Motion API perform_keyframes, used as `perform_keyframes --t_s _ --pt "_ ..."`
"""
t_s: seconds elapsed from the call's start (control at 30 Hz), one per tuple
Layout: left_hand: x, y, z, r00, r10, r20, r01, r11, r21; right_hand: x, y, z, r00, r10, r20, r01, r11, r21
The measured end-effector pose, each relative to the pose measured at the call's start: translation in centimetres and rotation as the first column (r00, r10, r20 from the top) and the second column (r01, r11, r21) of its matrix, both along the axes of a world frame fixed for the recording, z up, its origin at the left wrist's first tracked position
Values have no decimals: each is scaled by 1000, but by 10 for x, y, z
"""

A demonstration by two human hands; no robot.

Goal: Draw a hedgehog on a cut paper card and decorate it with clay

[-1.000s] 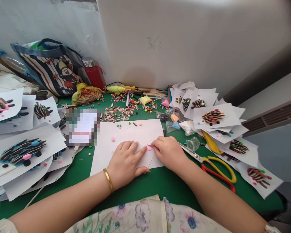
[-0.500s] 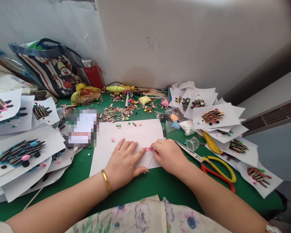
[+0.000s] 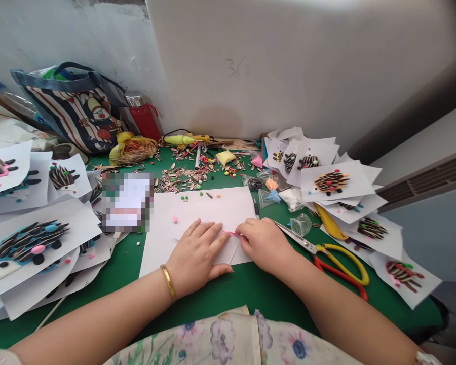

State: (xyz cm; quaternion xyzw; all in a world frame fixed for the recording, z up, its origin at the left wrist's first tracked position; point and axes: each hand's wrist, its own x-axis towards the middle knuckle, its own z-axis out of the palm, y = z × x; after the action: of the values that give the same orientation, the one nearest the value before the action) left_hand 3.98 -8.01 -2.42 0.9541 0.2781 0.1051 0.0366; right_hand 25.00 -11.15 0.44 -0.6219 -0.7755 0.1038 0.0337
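On the green table lies a white sheet of paper [image 3: 159,208], with a smaller white piece partly under my hands. My left hand [image 3: 197,253], a gold bangle at its wrist, rests flat on this paper with its fingers spread. My right hand [image 3: 262,241] has its fingertips pinched on a thin strip of pink modelling clay [image 3: 232,234], right beside my left index fingertip. How much clay sits under the fingers is hidden. A pink lump [image 3: 175,219] lies left of my fingers. Several small green and orange balls [image 3: 201,194] dot the sheet's far edge.
Right of the sheet are open scissors [image 3: 319,249], a pen [image 3: 256,209] and bagged clay [image 3: 273,196]. Sunflower seeds [image 3: 182,177] are scattered behind it. Hedgehog pictures on paper are stacked left [image 3: 76,213] and right [image 3: 359,185]. A phone [image 3: 127,203] with a cable stands left.
The pink clay between my fingertips looks thinner and flatter than before. My left hand has shifted very slightly; the right stays in place. The view has moved a little.
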Motion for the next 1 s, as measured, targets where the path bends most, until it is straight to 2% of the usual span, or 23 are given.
perform_keyframes --t_s 0.6,0.8,1.0 --pt "2 1 1 999 -10 44 10 1000 14 -3 -3 -4 1000 24 11 -24 1000 10" --pt "1 2 0 997 -1 76 0 1000 13 1 1 -7 1000 4 -12 -3 996 85" --pt "1 1 -1 998 -5 67 4 1000 23 -3 2 -11 998 63 -16 -61 994 88"
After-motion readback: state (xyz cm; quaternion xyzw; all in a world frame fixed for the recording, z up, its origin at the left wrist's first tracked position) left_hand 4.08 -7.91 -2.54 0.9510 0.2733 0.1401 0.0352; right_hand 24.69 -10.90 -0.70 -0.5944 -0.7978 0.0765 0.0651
